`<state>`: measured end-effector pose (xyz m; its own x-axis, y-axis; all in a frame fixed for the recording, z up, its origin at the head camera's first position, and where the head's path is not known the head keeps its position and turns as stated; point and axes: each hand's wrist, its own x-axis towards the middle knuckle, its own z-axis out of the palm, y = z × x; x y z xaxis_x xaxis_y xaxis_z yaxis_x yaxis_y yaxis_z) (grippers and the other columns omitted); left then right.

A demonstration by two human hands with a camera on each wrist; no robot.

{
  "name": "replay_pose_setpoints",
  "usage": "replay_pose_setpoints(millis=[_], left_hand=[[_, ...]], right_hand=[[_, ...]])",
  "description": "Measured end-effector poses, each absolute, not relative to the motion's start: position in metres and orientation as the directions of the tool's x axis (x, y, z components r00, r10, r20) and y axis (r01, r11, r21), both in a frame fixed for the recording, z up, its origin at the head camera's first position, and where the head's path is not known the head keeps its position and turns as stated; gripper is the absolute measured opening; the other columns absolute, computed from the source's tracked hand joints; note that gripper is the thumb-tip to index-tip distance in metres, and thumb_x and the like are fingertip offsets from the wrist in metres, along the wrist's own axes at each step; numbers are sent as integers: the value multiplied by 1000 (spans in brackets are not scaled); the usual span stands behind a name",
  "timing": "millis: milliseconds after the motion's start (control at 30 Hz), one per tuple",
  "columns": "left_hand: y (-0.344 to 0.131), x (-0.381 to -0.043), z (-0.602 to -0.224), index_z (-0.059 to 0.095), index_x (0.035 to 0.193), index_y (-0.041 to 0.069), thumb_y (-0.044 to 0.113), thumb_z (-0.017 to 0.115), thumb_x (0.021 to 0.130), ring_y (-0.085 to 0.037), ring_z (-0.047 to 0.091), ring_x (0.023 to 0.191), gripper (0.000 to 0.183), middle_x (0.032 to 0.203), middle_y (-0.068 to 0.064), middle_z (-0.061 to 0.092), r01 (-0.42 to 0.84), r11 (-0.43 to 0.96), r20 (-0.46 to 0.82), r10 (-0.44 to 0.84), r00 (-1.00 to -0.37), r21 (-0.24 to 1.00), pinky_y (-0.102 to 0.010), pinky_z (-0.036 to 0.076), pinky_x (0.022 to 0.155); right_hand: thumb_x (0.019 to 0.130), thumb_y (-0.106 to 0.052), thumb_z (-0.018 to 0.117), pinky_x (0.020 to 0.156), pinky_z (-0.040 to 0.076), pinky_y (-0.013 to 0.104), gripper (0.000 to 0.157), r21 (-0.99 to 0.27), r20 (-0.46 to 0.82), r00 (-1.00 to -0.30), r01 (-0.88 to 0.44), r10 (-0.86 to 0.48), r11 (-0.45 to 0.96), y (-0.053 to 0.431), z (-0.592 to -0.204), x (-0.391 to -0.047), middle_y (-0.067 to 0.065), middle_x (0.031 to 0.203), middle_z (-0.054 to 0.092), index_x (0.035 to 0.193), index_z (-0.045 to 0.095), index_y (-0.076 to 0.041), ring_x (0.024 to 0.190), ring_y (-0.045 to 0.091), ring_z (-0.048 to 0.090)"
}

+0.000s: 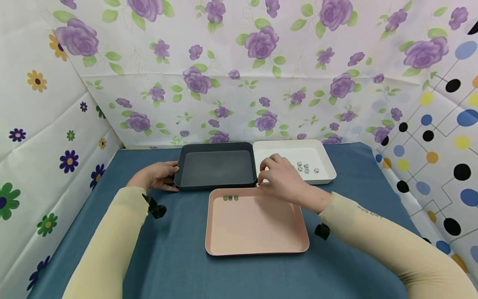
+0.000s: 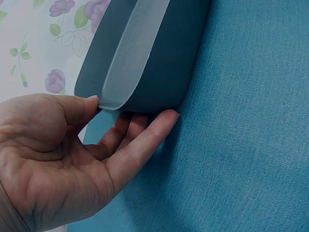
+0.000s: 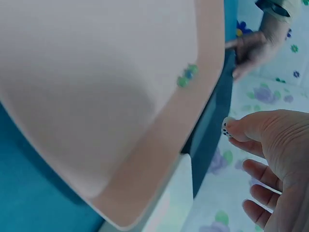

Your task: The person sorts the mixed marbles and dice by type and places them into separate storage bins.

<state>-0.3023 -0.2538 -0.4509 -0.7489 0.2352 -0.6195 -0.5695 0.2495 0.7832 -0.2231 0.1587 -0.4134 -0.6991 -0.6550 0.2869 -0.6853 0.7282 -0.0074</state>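
Note:
My left hand (image 1: pixel 158 176) is at the left end of a dark grey tray (image 1: pixel 218 166). In the left wrist view its thumb is on the tray's rim (image 2: pixel 110 106), with the fingers against the side wall below. My right hand (image 1: pixel 280 178) pinches a small white die (image 3: pixel 226 126) with black dots between thumb and index finger; its other fingers are loosely bent. In the head view this hand is above the far edge of a pink tray (image 1: pixel 257 232), beside the corner where the dark and white trays meet.
Three small cubes (image 1: pixel 230 198), green and bluish, sit in a row near the pink tray's far left corner. Several white dice (image 1: pixel 306 168) lie in the white tray (image 1: pixel 291 146) at the back right. Blue cloth (image 1: pixel 171 253) covers the table; patterned curtains (image 1: pixel 239 99) stand behind and beside it.

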Motion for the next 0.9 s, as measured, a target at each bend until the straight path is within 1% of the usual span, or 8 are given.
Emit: replay_pose_setpoints(millis=[167, 433, 600, 733, 900], left_hand=[[-255, -302, -451, 2, 167, 26, 19, 29, 116, -43, 40, 143, 58, 160, -25, 33, -568, 251, -619, 235, -750, 784, -57, 54, 97], [-254, -302, -451, 4, 167, 26, 19, 30, 115, -43, 41, 142, 58, 159, -25, 34, -568, 247, -617, 223, -755, 785, -58, 54, 97], [-254, -302, -453, 3, 167, 26, 20, 29, 116, -43, 41, 142, 58, 160, -25, 33, -569, 251, -619, 227, -752, 783, -58, 54, 97], [-254, -302, -452, 2, 167, 26, 19, 29, 115, -43, 39, 143, 58, 160, -25, 32, -567, 252, -618, 233, -751, 784, -57, 54, 97], [-254, -302, -450, 1, 167, 26, 19, 28, 115, -44, 38, 144, 58, 161, -26, 29, -568, 244, -616, 241, -750, 786, -58, 54, 98]], right_hand=[[86, -27, 86, 91, 47, 50, 8, -6, 286, -727, -653, -624, 758, 170, -402, -231, 6, 115, 63, 89, 82, -21, 114, 32, 49], [88, -27, 84, 98, 45, 54, 8, -29, 320, -746, -624, -584, 781, 188, -390, -241, 9, 118, 64, 89, 82, -19, 118, 34, 50], [89, -27, 83, 102, 42, 57, 9, -47, 317, -779, -582, -541, 812, 197, -384, -250, 11, 121, 63, 90, 82, -18, 122, 37, 48], [90, -27, 82, 103, 42, 58, 9, -48, 311, -809, -538, -499, 842, 206, -381, -259, 12, 124, 63, 91, 82, -18, 123, 38, 47], [91, -27, 80, 101, 43, 60, 12, -41, 304, -829, -503, -469, 863, 219, -380, -270, 14, 126, 62, 93, 82, -16, 125, 41, 46]])
